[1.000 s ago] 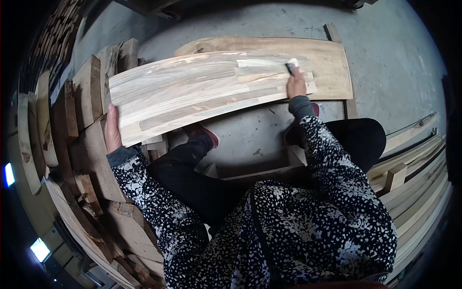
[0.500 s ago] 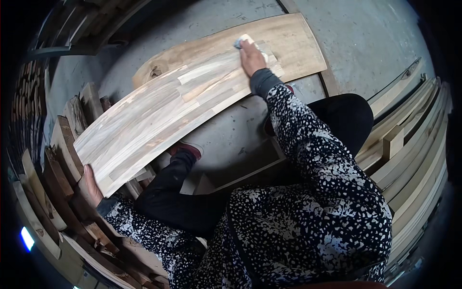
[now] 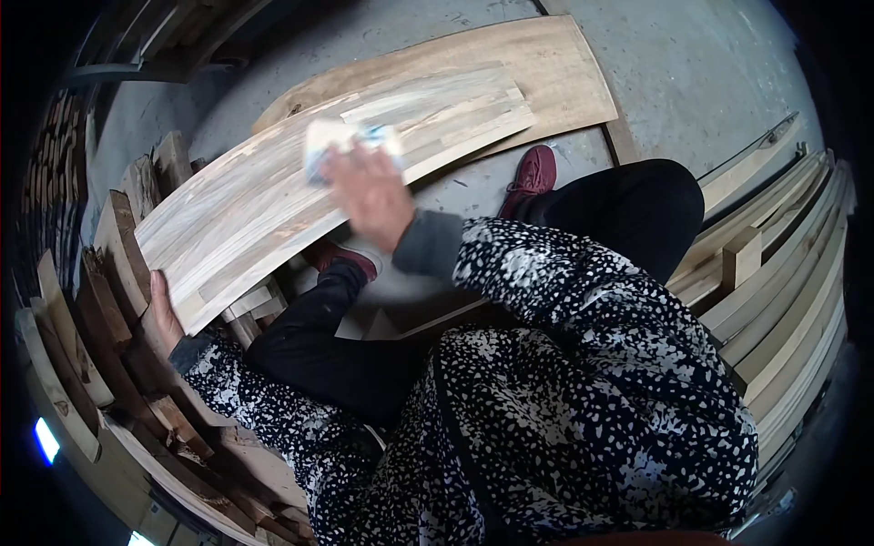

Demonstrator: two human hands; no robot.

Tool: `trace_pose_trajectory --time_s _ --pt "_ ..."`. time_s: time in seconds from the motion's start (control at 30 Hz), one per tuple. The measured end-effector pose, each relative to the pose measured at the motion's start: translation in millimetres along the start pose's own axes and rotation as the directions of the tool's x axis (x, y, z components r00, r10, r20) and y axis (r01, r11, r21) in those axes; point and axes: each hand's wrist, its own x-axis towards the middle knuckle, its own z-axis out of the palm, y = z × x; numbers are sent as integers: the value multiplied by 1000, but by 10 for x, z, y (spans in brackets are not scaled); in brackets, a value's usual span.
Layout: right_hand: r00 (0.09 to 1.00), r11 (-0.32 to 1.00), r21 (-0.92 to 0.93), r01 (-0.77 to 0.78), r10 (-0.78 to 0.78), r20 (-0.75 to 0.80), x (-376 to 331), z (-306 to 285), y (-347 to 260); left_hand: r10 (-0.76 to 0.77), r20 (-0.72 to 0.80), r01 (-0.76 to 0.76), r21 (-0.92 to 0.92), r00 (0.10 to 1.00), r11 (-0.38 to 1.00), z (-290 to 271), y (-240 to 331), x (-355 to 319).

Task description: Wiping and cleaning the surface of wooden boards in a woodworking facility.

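Two flat wood panels: striped upper [image 3: 300, 173], plain lower [image 3: 537, 64]. One sanding block [image 3: 350, 141]. Two red shoes [image 3: 533, 173].

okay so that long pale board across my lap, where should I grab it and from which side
Probably by its two short ends. The pale board is long, thin and flat, so a one-sided grip would let it sag. Your left hand already has the near left end; the far right end lies free.
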Motion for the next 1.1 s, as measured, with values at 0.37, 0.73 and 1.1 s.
trace_pose_trajectory --time_s 0.37,0.73,1.1 --pt "868 864 -103 -493 480 -130 -270 -190 2262 -64 75 69 -66 995 995 -60 -96 45" --pt "999 981 195 -19 25 -30 68 112 -151 36 117 -29 -64 992 998 -50 -55 -13" --pt "944 926 255 278 -312 107 165 20 -578 63 63 -67 65 996 996 -135 -209 66"
